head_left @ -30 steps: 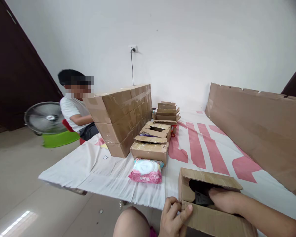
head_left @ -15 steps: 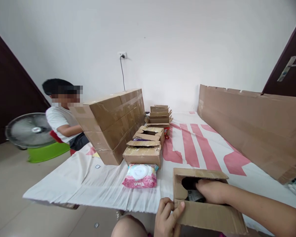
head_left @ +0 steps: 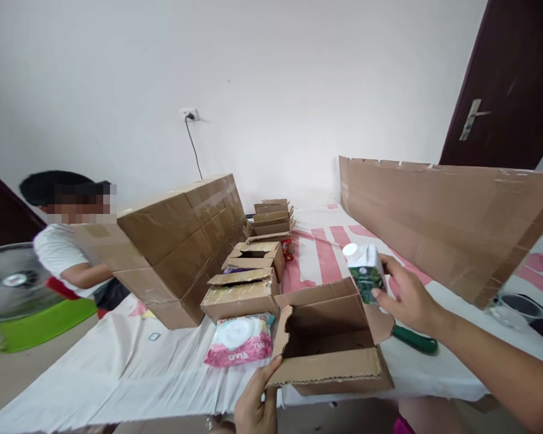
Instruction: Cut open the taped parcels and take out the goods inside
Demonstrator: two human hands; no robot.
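Observation:
My right hand (head_left: 405, 292) grips a small drink carton (head_left: 366, 278) with a white screw cap and a dark green printed front. It holds the carton in the air, just past the right side of an open cardboard box (head_left: 326, 369). The box's flaps stand apart and its dark inside shows. My left hand (head_left: 259, 395) pinches the box's front left corner, thumb on the flap. To the right of the box, partly behind its flap, lies an object with a green handle (head_left: 415, 340).
A wet wipes pack (head_left: 241, 342) lies left of the box. Behind it, several opened cardboard boxes (head_left: 242, 295) stand in a row beside a stacked wall of closed boxes (head_left: 181, 241). A cardboard panel (head_left: 434, 223) and a clear container (head_left: 518, 308) are at right. Another person (head_left: 67, 253) sits at left.
My right hand has come out of the box with the carton. The box now stands with its opening more visible, and the green handle has come into sight. The view has swung right.

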